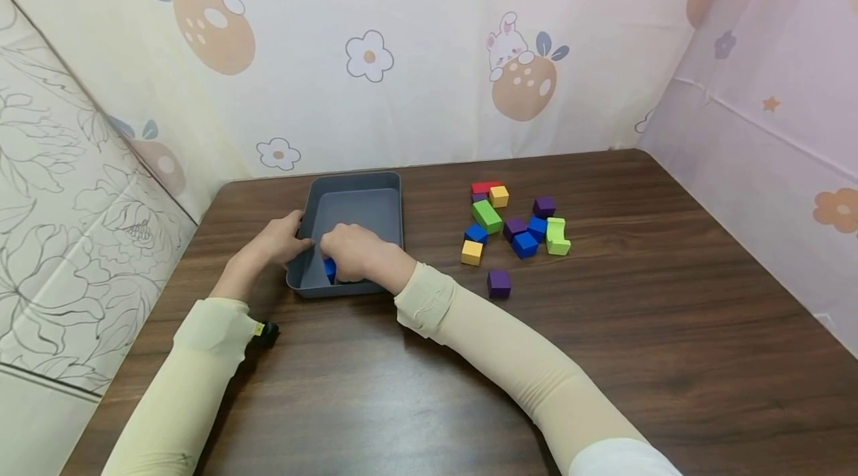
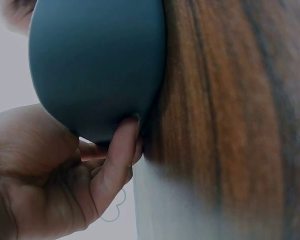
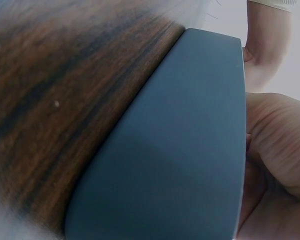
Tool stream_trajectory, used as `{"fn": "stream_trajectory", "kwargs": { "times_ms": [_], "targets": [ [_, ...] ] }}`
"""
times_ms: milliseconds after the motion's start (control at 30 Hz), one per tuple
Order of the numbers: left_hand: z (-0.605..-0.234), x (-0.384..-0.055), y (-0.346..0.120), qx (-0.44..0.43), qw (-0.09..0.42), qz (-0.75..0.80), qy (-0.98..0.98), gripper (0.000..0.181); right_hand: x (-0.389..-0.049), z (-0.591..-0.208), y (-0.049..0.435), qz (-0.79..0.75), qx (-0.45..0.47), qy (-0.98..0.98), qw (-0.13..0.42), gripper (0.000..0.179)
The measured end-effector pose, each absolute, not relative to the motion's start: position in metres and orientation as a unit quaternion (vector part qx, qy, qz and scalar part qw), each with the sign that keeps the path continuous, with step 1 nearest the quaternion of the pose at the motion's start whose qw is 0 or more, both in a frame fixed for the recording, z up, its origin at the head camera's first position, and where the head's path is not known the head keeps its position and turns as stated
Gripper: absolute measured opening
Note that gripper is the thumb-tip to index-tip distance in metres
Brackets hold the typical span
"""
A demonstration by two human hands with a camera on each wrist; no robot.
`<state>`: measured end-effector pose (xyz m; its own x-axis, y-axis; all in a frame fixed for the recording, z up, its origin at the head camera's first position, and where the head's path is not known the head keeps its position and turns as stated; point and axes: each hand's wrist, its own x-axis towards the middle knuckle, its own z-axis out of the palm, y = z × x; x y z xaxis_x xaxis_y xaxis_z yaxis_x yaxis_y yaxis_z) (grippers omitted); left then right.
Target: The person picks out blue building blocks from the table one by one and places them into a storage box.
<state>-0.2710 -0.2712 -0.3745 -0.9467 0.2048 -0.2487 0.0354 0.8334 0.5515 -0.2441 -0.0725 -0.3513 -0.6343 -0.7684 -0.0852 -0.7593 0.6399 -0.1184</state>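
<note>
I am reaching my right hand [image 1: 355, 252] down into the near end of the grey tray [image 1: 389, 185], which is sitting on the left part of the wooden table [image 1: 603, 357]. The fingers are curling down around a blue block [image 1: 330, 269], which is lying in the tray's near left corner, half hidden beneath them. From the right wrist view I am seeing only the tray's outer wall [image 3: 190, 150] and the heel of the hand [image 3: 275, 145] over its rim.

My left hand [image 1: 278, 238] is steadying the tray at its left wall, thumb hooking over the rim and fingers curling against the outside. The left wrist view is showing those fingers [image 2: 115, 160] pressing against the rounded corner of the tray [image 2: 95, 65], right where it is meeting the table.

To the right of the tray, well apart from it, loose blocks are lying in a cluster: a red block [image 1: 485, 187] at the far end with a yellow block [image 1: 499, 197] just beside it, a long green block [image 1: 486, 216], a light green notched block [image 1: 557, 236] on the right, and several blue and purple ones between. A second yellow block [image 1: 472, 252] is sitting on the cluster's near left, and a lone purple block [image 1: 499, 284] is lying nearest to me.
</note>
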Motion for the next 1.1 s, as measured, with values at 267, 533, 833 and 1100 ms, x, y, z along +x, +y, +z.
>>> {"fn": "stream_trajectory", "kwargs": {
  "times_ms": [267,533,833,1100],
  "targets": [
    [-0.3749,-0.2698,-0.2724,0.063,0.154,0.281,0.945,0.068,-0.2435,-0.3527,-0.0728,-0.044,-0.420,0.904,0.066,0.022],
    [-0.3783,-0.2694,-0.2733,0.061,0.154,0.283,0.945,0.066,-0.2417,-0.3539,-0.0731,-0.047,-0.418,0.904,0.071,0.022],
    [-0.3774,-0.2683,-0.2729,0.060,0.154,0.288,0.943,0.064,-0.2434,-0.3545,-0.0728,-0.050,-0.417,0.904,0.077,0.026],
    [-0.3743,-0.2700,-0.2717,0.061,0.154,0.279,0.946,0.067,-0.2436,-0.3517,-0.0727,-0.046,-0.417,0.905,0.074,0.024]
  ]
}}
